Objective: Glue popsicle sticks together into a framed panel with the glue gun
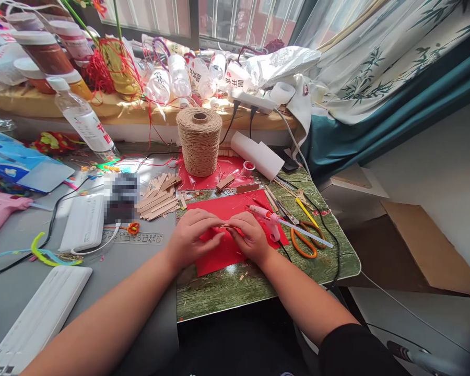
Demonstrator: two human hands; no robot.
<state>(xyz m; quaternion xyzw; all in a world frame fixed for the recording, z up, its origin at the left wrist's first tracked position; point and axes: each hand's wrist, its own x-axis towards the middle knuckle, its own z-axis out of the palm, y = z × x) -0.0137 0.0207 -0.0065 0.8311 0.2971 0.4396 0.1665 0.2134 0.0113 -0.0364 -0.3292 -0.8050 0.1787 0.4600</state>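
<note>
My left hand (194, 235) and my right hand (250, 237) meet over a red sheet (227, 250) lying on the green mat. Both pinch a small thin piece (226, 226) between their fingertips; it looks like a short wooden stick, mostly hidden by the fingers. A pink glue gun (268, 216) with a clear glue stick lies just right of my right hand. Orange-handled scissors (307, 237) rest beyond it.
A big spool of jute twine (199, 141) stands behind the red sheet. Loose wooden sticks (159, 201) pile to its left. A white paper roll (258, 154), power strip (250, 99), bottles and jars fill the back. White cases (82, 222) and another pink glue gun (2, 209) lie left.
</note>
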